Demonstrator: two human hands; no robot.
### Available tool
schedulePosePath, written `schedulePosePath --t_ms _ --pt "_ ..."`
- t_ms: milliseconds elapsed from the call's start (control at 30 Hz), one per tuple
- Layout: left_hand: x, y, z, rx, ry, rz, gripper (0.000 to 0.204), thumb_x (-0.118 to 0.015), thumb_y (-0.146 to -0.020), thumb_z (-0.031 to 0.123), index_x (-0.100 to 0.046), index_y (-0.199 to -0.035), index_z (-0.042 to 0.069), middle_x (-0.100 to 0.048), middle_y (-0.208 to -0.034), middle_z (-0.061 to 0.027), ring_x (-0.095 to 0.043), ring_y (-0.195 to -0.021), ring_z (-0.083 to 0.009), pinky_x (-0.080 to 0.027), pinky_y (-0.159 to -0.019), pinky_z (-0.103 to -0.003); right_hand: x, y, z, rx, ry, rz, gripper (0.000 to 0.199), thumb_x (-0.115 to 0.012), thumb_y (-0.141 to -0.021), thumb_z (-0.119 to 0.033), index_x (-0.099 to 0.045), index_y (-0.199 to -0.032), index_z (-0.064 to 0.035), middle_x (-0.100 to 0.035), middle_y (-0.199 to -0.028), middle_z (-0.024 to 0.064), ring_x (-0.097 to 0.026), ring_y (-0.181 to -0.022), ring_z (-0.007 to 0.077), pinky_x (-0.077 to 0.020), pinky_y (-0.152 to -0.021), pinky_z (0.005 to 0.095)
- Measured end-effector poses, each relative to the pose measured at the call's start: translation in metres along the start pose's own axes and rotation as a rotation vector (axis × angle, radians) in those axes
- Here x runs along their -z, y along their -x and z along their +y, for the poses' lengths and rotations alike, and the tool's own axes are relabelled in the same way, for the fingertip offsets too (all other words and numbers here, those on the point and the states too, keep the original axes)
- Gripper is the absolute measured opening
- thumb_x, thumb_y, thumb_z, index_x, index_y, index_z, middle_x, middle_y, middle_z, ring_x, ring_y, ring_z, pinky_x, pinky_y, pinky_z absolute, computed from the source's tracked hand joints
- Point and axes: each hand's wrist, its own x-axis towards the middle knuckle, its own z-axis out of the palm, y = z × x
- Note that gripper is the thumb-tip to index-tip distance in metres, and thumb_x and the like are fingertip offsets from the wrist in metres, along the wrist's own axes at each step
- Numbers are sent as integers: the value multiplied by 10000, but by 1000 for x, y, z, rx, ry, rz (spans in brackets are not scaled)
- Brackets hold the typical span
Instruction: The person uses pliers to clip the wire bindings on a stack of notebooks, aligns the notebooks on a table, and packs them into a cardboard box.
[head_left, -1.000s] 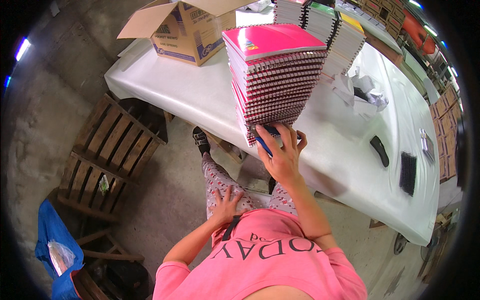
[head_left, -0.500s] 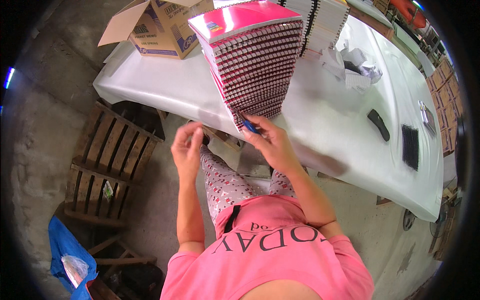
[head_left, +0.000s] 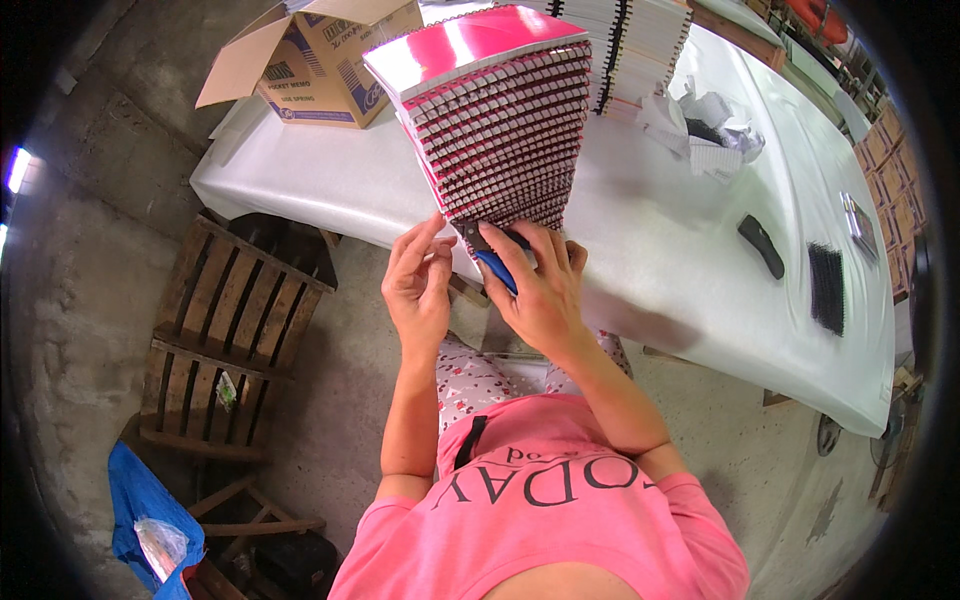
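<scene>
A tall stack of spiral-bound notebooks point(head_left: 505, 130) with a pink cover on top stands at the table's near edge, coil spines facing me. In my right hand point(head_left: 545, 295) are blue-handled pliers point(head_left: 495, 270), their dark jaws against the lower left part of the coils. My left hand point(head_left: 415, 290) is beside the stack's lower left corner, fingers bent close together, fingertips by the coil ends. Whatever those fingertips pinch, if anything, is too small to make out.
On the white-covered table point(head_left: 680, 260) are an open cardboard box point(head_left: 325, 75), more spiral-bound books point(head_left: 645, 50), crumpled wrapping point(head_left: 715, 140), a black curved object point(head_left: 760, 247) and a bunch of black coils point(head_left: 826, 288). A wooden slatted chair point(head_left: 225, 330) stands at left.
Both hands have moved in to the stack's lower coils. My left hand has come right and up to the corner. The pliers' jaws now lie against the coils.
</scene>
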Motion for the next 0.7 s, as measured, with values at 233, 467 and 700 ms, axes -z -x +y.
schedulePosePath --t_ms 233,467,700 --pt "-5 3 7 -152 -269 25 414 -494 -818 -129 -612 -1186 21 -579 -1162 -117 -612 -944 -148 -493 -759 -226 7 -2 -6 28 49 18 524 -734 -704 -187 -584 -1206 -205 -504 -1124 25 -506 -997 218 -301 -862 414" --pt "-4 3 7 -120 -185 24 442 -480 -799 -137 -614 -1188 26 -589 -1151 -118 -607 -957 -144 -490 -776 -234 2 3 1 25 30 57 544 -686 -731 -246 -544 -1256 -247 -490 -1148 25 -490 -1055 214 -263 -898 482" --pt "-4 -1 4 -163 -189 61 463 -484 -762 -152 -648 -1146 48 -626 -1091 -133 -643 -903 -161 -509 -686 -232 -1 0 3 65 44 2 579 -690 -708 -230 -539 -1267 -238 -490 -1152 28 -498 -1036 211 -287 -883 465"
